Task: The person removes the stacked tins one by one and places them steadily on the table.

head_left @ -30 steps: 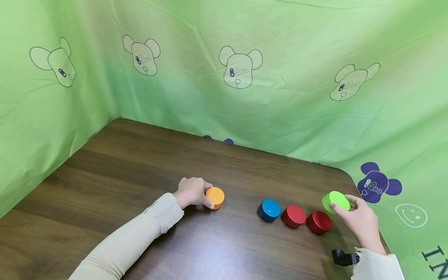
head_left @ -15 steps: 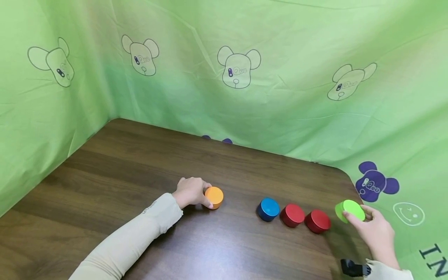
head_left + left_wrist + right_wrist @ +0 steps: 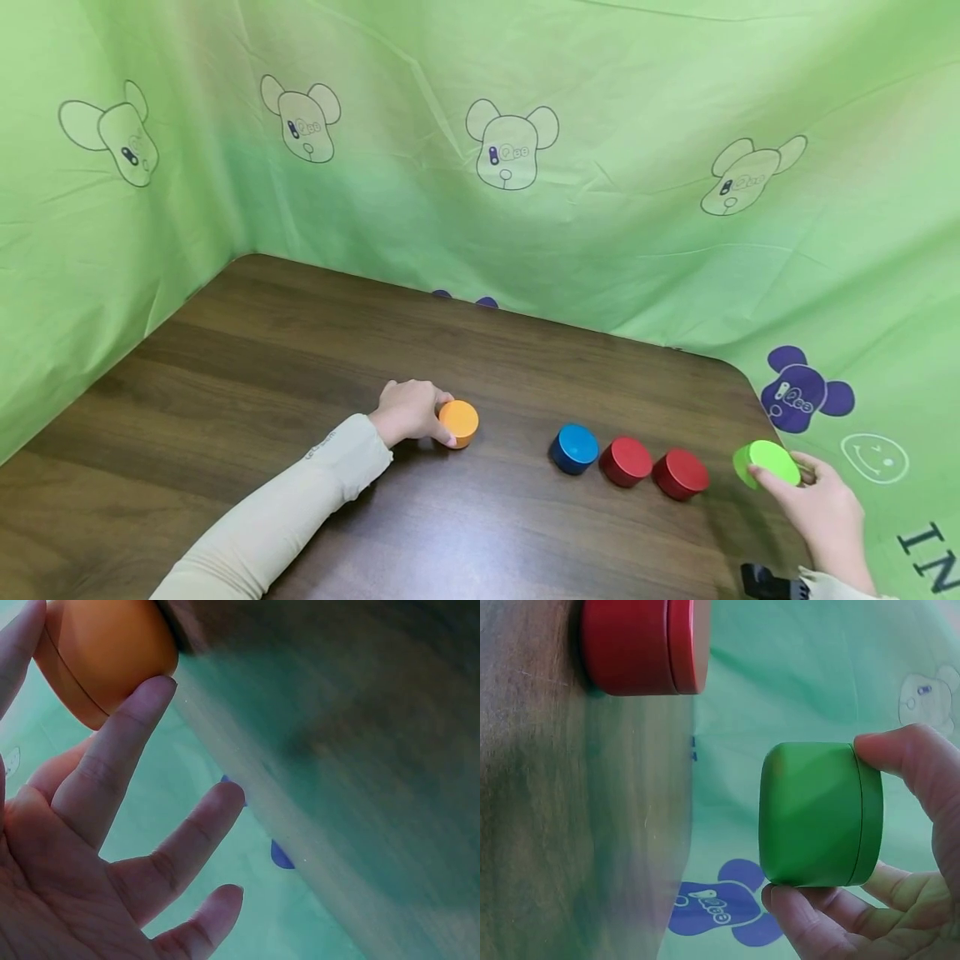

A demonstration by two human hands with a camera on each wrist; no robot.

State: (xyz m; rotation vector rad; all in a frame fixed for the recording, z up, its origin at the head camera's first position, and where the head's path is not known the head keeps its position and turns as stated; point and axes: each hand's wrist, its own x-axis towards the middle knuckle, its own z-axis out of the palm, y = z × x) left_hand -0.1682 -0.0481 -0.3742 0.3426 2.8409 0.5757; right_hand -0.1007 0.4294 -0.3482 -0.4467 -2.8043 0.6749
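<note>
My left hand [image 3: 408, 412] pinches a small round orange tin [image 3: 459, 423] between thumb and fingers, down at the table. In the left wrist view the orange tin [image 3: 109, 656] shows a lid seam, and the other fingers are spread. A bright green tin [image 3: 767, 464] is in my right hand [image 3: 825, 508], held above the table at the right. The right wrist view has the green tin [image 3: 817, 817] gripped between thumb and fingers, apart from the tabletop. A blue tin [image 3: 574, 449] and two red tins, one in the middle [image 3: 626, 462] and one at the right [image 3: 681, 475], stand in a row between the hands.
The brown wooden table [image 3: 300, 333] has rounded back corners. Green cloth [image 3: 405, 208] printed with mouse faces hangs behind it and along both sides. A black wrist device [image 3: 772, 581] sits at my right sleeve.
My right hand has moved right and nearer to me with the green tin, away from the red tins. The left hand and orange tin stay in place.
</note>
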